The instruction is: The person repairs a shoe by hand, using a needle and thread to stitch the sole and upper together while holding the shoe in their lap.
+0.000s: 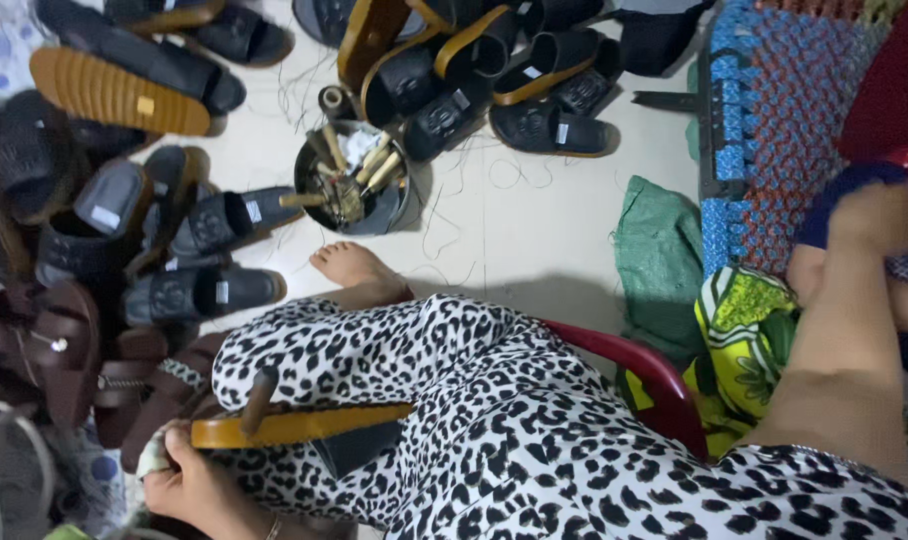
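Observation:
My left hand [189, 480] at the bottom left grips the heel end of a sandal with a yellow-edged sole [304, 425]. The sandal lies on its side across my lap, which is covered in black-and-white spotted cloth. A dark tool handle [257, 400] sticks up beside the sole near my left fingers. My right hand [879, 215] is raised at the far right and blurred, next to a dark blue thing [842, 190]. Whether it holds anything is unclear.
A round tin of tools [349, 185] stands on the pale floor beyond my bare foot [354, 270]. Black sandals [534, 90] are piled at the top and left, brown ones [64, 350] at the lower left. A red stool [644, 370], green cloth [659, 260] and woven mat [764, 130] lie right.

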